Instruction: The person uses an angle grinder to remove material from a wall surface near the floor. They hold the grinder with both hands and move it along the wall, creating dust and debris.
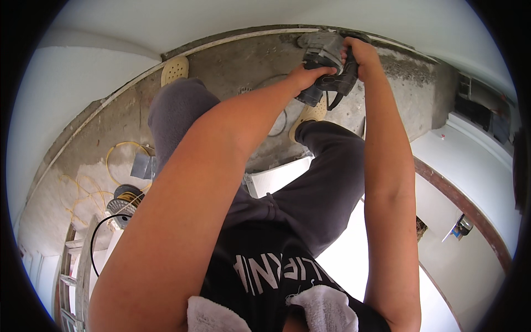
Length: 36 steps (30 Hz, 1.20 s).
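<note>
Both my hands are on a dusty dark grey handheld power tool (323, 48), held low where the concrete floor meets the white wall. Across the tool's dark body lies my left hand (312, 76), its fingers wrapped round the far side and mostly hidden. Further right, my right hand (362, 52) is closed round the black rear handle (347, 80). A black cord loops down beneath this handle. The tool's working end faces the wall base, and I cannot make out a blade or disc there.
My feet wear pale yellow clogs (176, 69). A dark strip (238, 37) runs along the wall base. At left are a yellow cable (113, 152), a cable reel (127, 200), a grey metal sheet (144, 166) and a ladder (69, 280). A white ledge (470, 146) stands at right.
</note>
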Motion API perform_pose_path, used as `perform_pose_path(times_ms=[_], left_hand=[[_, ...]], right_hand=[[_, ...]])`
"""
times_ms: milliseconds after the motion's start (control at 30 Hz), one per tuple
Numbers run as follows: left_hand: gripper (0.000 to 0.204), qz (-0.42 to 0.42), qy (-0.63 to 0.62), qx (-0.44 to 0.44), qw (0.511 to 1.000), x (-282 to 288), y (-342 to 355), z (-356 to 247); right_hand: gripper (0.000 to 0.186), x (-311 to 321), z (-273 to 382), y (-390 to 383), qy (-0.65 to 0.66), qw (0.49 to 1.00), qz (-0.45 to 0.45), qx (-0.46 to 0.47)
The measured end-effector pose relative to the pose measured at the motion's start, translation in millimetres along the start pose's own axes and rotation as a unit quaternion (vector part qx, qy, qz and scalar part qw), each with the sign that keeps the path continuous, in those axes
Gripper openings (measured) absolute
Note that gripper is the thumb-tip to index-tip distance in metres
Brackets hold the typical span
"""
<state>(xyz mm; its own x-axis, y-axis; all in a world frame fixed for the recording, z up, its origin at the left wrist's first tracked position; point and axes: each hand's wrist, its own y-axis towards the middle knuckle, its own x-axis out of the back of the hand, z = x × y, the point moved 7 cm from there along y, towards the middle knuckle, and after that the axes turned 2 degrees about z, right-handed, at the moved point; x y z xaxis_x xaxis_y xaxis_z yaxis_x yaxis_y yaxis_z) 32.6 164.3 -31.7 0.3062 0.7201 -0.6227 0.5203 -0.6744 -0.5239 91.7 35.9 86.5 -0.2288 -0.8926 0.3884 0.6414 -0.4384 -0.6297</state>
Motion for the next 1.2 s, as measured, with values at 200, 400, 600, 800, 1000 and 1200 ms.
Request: perform_pose_path(times_ms=[200, 400, 600, 800, 1000, 1200], left_hand=[[0.058, -0.006, 0.020, -0.031, 0.999, -2, 4, -4], [0.059, -0.007, -0.022, -0.010, 1.000, 0, 8, -11], [0.061, -0.027, -0.013, -0.016, 0.999, 12, 14, -18], [0.062, -0.026, -0.016, -0.071, 0.997, 33, 12, -6], [0.055, 0.019, -0.051, -0.058, 0.997, 6, -8, -2], [0.054, -0.050, -0.017, -0.101, 0.994, -20, -13, -2]], right_hand=[[0.011, 1, 2, 6, -0.002, 1.000, 0.010, -0.004], [0.011, -11, 18, 24, -0.023, 0.999, 0.025, 0.035], [0.014, -21, 23, 48, -0.082, 0.996, 0.019, 0.042], [0.023, -42, -3, 40, -0.060, 0.995, -0.010, 0.074], [0.024, -23, 1, -14, 0.012, 0.999, -0.017, 0.047], [0.021, 6, 29, -62, -0.008, 0.996, -0.022, 0.083]])
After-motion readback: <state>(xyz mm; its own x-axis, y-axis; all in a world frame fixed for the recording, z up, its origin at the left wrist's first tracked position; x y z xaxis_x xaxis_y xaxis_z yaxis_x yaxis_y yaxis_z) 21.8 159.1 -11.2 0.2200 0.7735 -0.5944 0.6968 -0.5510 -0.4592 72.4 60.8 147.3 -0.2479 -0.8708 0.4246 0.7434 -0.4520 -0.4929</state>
